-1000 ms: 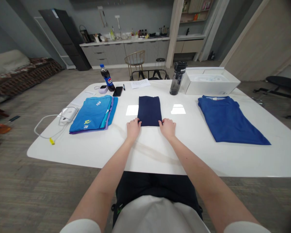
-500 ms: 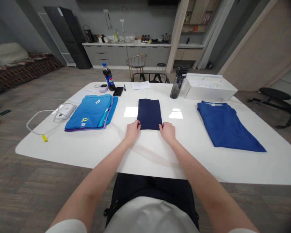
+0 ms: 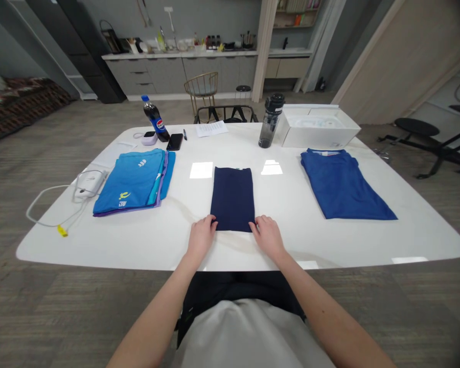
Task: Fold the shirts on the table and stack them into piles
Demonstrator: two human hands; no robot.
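A folded navy garment (image 3: pixel 232 198) lies in the middle of the white table (image 3: pixel 283 240), close to the near edge. My left hand (image 3: pixel 200 238) pinches its near left corner. My right hand (image 3: pixel 267 236) pinches its near right corner. Both hands rest on the tabletop with fingers curled on the cloth edge.
A stack of folded light-blue shirts (image 3: pixel 132 180) lies to the left, a spread blue shirt (image 3: pixel 341 184) to the right. Further back stand a cola bottle (image 3: pixel 155 120), phone (image 3: pixel 175 141), paper (image 3: pixel 211 129), dark drink bottle (image 3: pixel 269 120) and open white box (image 3: pixel 317 132). A white charger with cable (image 3: pixel 85 185) sits far left.
Both hands have drawn the navy garment toward me, nearer the table's front edge. The view has shifted with my head.
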